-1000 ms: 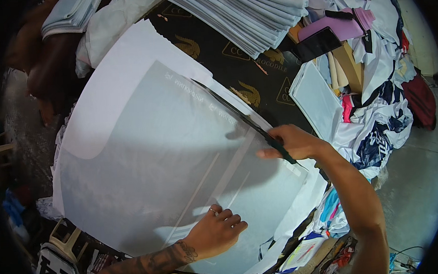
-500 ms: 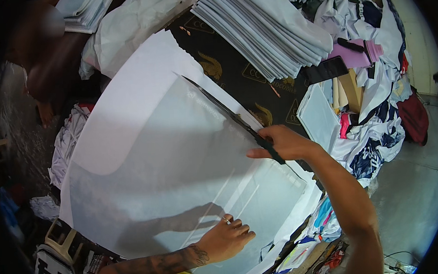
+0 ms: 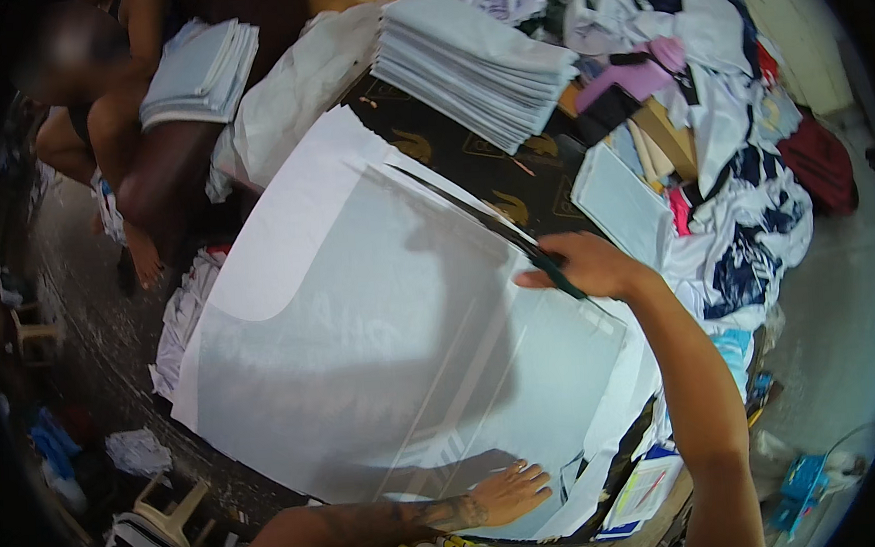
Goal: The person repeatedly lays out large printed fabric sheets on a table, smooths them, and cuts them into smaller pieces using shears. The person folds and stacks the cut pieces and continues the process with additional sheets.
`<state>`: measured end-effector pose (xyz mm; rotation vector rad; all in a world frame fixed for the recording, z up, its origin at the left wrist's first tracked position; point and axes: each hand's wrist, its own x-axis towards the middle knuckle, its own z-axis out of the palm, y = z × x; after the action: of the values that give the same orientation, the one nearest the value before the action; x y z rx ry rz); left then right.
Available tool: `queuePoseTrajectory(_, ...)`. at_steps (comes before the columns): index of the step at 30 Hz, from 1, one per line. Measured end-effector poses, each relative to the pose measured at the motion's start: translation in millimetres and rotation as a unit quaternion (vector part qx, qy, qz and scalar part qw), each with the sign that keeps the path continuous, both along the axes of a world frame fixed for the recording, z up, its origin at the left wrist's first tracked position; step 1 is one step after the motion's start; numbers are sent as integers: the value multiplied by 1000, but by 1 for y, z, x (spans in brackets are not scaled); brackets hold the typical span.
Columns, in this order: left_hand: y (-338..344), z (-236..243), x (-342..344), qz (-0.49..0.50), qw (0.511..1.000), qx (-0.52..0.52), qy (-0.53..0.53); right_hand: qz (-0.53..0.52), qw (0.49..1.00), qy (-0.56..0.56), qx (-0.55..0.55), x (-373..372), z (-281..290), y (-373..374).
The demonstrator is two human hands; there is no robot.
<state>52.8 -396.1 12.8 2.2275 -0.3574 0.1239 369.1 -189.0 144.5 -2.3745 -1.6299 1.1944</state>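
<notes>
A large sheet (image 3: pixel 343 369) with a grey printed area and a white border lies spread over a dark table. My right hand (image 3: pixel 589 266) grips long dark scissors (image 3: pixel 474 214) by their handles at the sheet's right side. The blades lie along the edge of the grey area, pointing to the far left; whether they are parted is hard to see. Near the sheet's front edge my left hand (image 3: pixel 511 492) rests flat on it, fingers stretched out and holding nothing.
A stack of folded grey-white sheets (image 3: pixel 475 66) lies beyond, with a black phone (image 3: pixel 608 113) and a pink-purple bottle (image 3: pixel 636 79) nearby. Heaped clothes (image 3: pixel 745 215) cover the right side. At the far left a person sits near another folded stack (image 3: pixel 200 77).
My left hand has slid to the right along the front and its curled fingers have straightened. My right hand still holds the scissors. The view has shifted, showing more of the seated person.
</notes>
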Motion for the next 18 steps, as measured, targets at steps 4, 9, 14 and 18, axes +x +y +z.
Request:
queuePoseTrajectory(4, -31, -21, 29, -78, 990, 115, 17, -156, 986, -24, 51, -31, 61, -180)
queuePoseTrajectory(9, -97, -16, 162, -6, 989, 142, 44, -461, 881, -11, 108, -133, 63, -391)
queuePoseTrajectory(14, -101, -41, 159, 248, 963, 9, -100, -597, 790, 91, 102, -226, 33, -537)
queuePoseTrajectory(18, -2, -58, -61, 439, 898, 35, -7, -526, 838, 147, -26, -288, 13, -623)
